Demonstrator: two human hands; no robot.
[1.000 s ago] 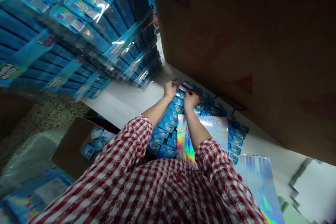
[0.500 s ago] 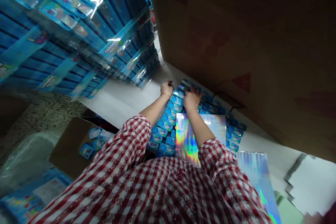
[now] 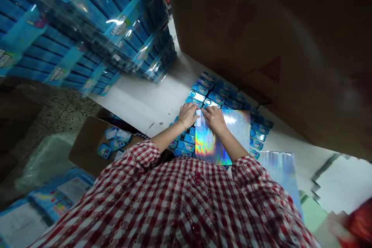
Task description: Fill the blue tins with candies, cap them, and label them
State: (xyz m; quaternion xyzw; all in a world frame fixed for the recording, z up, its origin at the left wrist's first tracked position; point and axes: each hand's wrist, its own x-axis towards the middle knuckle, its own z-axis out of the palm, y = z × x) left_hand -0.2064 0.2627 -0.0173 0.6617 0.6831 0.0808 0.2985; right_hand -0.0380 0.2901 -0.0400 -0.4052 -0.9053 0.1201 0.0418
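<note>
A shiny holographic sheet (image 3: 225, 143) lies over rows of small blue boxes (image 3: 186, 146), close to my body. My right hand (image 3: 214, 119) rests across the sheet's upper left part, its fingertips closed at the corner edge. My left hand (image 3: 187, 116) is just left of that corner, fingers stretched over the blue boxes and thumb towards the sheet's edge. Whether a small piece lies between the fingers is too small to tell. Farther out, several boxes carry bright reflective patches (image 3: 197, 95).
Tall stacks of plastic-wrapped blue packs (image 3: 122, 27) stand at the left. A large cardboard carton (image 3: 261, 27) walls off the right. An open box (image 3: 87, 143) with loose blue boxes sits lower left. Another holographic sheet (image 3: 280, 166) lies on the white table (image 3: 136, 104).
Both hands have drawn back from the far boxes to the holographic sheet's upper left corner. My left hand has gone from curled to stretched fingers. The view has shifted slightly.
</note>
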